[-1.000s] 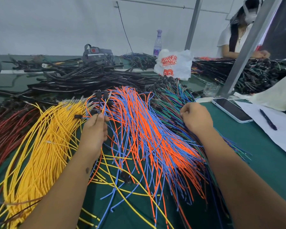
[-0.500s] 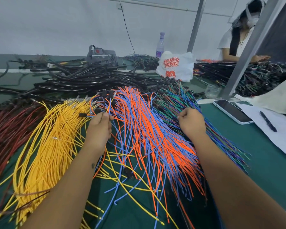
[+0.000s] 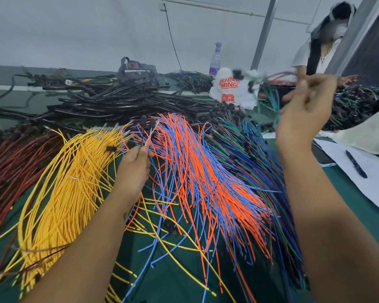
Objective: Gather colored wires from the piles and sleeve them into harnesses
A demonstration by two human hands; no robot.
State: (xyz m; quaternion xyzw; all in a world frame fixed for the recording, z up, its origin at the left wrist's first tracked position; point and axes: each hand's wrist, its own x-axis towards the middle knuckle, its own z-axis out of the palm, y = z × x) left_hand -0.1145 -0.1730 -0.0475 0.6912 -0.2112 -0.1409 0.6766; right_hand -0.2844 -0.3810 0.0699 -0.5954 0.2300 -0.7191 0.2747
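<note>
L hand [image 3: 134, 169] low, centre-left, forearm running in from near-left; thumb & fingers pinched tight on a few thin wires [image 3: 146, 136], ends sticking up. R hand [image 3: 302, 114] raised high at far right, blurred, fingers curled round a wire bundle [image 3: 269, 88]; R forearm rises steeply from near-right.

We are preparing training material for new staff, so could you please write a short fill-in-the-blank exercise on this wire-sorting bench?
1. The left hand pinches a few wires above the pile of ____ wires on its left.
2. The right hand is raised and holds wires tipped with ____ connectors.
3. A dark pen lies on a sheet of ____ paper.
4. The white bag carries ____ lettering.

Missing words: yellow; black; white; red
</note>
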